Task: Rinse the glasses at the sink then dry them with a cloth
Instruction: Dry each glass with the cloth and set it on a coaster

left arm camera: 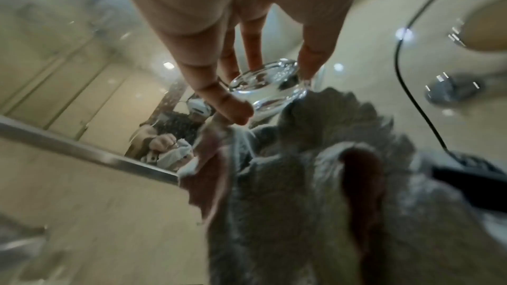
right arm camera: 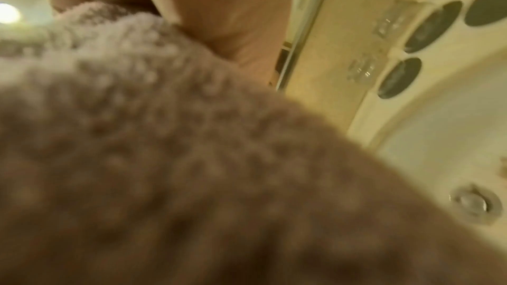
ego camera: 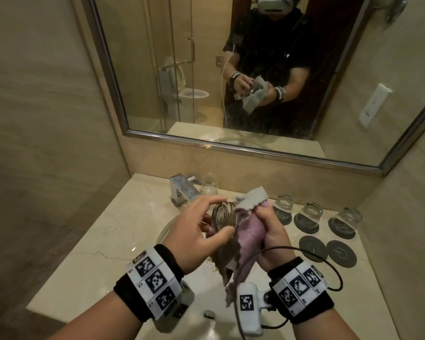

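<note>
The glass (ego camera: 225, 217) lies on its side over the sink (ego camera: 167, 231), thick base toward the left hand (ego camera: 194, 231), mouth facing the right hand (ego camera: 271, 231). Left fingertips (left arm camera: 233, 109) pinch around the base. The right hand, directly opposite, clutches the cloth (ego camera: 252, 231) bunched against the mouth.

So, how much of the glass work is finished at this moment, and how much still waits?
Looks done: three glasses stand upside down on dark coasters. In hand: the left hand grips one glass while the right hand holds the cloth against it over the sink. Probably left: one upright glass beside the faucet; two coasters are free.
</note>
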`<state>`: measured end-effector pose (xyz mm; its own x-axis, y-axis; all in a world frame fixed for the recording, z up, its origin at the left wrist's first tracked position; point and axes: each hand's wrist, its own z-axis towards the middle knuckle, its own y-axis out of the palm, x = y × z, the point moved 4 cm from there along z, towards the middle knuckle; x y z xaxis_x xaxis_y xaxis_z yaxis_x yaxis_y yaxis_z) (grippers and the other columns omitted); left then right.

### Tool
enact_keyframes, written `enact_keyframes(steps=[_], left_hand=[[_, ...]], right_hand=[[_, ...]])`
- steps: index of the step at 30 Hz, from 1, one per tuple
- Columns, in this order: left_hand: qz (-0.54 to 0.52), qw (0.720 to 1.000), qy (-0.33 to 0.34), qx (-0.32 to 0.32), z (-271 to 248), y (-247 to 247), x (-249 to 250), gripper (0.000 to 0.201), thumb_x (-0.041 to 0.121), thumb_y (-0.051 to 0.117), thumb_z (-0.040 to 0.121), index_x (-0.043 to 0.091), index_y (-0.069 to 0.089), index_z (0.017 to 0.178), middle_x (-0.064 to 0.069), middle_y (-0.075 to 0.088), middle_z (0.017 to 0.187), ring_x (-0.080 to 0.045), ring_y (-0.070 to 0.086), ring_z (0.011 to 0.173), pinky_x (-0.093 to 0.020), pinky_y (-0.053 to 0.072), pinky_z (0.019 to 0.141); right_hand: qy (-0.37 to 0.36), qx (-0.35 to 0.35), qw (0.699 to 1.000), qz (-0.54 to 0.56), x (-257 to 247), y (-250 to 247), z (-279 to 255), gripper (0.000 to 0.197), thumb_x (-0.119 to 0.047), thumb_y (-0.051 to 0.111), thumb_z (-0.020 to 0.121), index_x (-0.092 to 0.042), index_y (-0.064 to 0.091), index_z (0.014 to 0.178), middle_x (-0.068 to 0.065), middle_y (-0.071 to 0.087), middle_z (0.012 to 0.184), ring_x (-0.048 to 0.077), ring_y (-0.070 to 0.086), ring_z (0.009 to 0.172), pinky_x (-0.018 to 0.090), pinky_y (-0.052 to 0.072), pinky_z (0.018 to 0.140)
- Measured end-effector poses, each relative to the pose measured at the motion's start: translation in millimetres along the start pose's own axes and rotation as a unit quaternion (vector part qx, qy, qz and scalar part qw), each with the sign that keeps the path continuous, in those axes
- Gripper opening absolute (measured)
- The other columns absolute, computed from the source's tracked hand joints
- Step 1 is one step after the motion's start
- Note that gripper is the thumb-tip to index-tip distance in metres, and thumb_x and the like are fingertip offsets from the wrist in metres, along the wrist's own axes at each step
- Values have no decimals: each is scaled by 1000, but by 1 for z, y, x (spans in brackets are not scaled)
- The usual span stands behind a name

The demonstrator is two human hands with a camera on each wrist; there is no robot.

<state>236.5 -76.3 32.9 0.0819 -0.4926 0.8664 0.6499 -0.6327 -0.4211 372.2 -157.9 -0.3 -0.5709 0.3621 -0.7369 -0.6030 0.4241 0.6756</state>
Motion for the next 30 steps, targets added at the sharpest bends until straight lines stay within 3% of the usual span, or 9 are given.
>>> enact_keyframes(steps=[2, 5, 7, 10, 14, 17, 21, 27, 30], left_hand=[[-37, 999, 2, -11, 0, 2, -4, 47, 35, 73, 76, 39, 55, 120, 13, 61, 110, -11, 64, 82, -27, 57, 71], [-232, 962, -146, 7, 5, 6, -13, 51, 56, 73, 74, 32, 57, 116, 5, 62, 110, -23, 68, 70, -33, 54, 61], [-272, 941, -200, 16, 10, 7, -15, 45, 48, 68, 76, 20, 59, 109, -5, 62, 103, -25, 65, 61, -30, 49, 53], [-176, 977, -121, -2, 14, -1, -7, 35, 30, 70, 82, 19, 59, 114, 1, 62, 98, -17, 62, 62, -26, 48, 55], [14, 998, 30, -56, 11, -9, -2, 49, 34, 74, 80, 35, 54, 125, 16, 58, 112, -12, 63, 81, -23, 53, 68], [-106, 990, -85, -45, 13, -4, -5, 42, 39, 69, 84, 31, 55, 122, 7, 59, 115, -15, 68, 72, -29, 55, 63], [-168, 972, -164, -25, 17, 2, -11, 43, 51, 59, 75, 18, 62, 103, -8, 62, 102, -29, 65, 62, -34, 55, 56], [64, 997, 15, -27, 11, -5, -4, 47, 50, 70, 77, 34, 55, 119, 16, 57, 109, -9, 60, 80, -22, 54, 70], [-27, 998, -21, -45, 10, -5, -6, 45, 48, 73, 77, 41, 56, 118, 14, 57, 114, -5, 62, 81, -27, 56, 73]], right_hand=[[-13, 2, 1000, -22, -3, -4, 0, 47, -16, 70, 69, -5, 53, 111, 27, 59, 108, 45, 55, 102, 69, 39, 97], [-80, -11, 990, -111, -13, 0, -5, 56, -15, 67, 62, -12, 53, 116, 7, 69, 101, 27, 65, 93, 42, 54, 85], [-99, -36, 986, -132, -10, 2, -6, 63, -17, 69, 58, -13, 50, 118, 2, 71, 100, 21, 66, 94, 34, 55, 83], [-58, -60, 989, -126, -6, 6, -5, 59, -12, 68, 61, -9, 49, 117, 5, 72, 102, 21, 68, 94, 31, 56, 77], [9, -50, 997, -55, -2, 3, -2, 48, -10, 58, 72, 2, 52, 118, 21, 67, 107, 32, 66, 95, 38, 56, 78], [-33, -28, 994, -103, -4, -1, -3, 62, -18, 69, 63, -2, 52, 120, 15, 68, 113, 30, 65, 102, 41, 54, 88], [-80, -57, 980, -175, -9, 4, -7, 57, -18, 72, 59, -13, 51, 111, -7, 73, 99, 9, 68, 93, 22, 53, 77], [32, -21, 999, -17, 2, -3, 1, 65, -12, 71, 70, 3, 46, 128, 31, 56, 124, 42, 58, 112, 56, 44, 100], [20, -31, 999, -30, 2, -5, -1, 71, -15, 73, 67, 1, 44, 130, 28, 59, 120, 42, 59, 107, 57, 45, 98]])
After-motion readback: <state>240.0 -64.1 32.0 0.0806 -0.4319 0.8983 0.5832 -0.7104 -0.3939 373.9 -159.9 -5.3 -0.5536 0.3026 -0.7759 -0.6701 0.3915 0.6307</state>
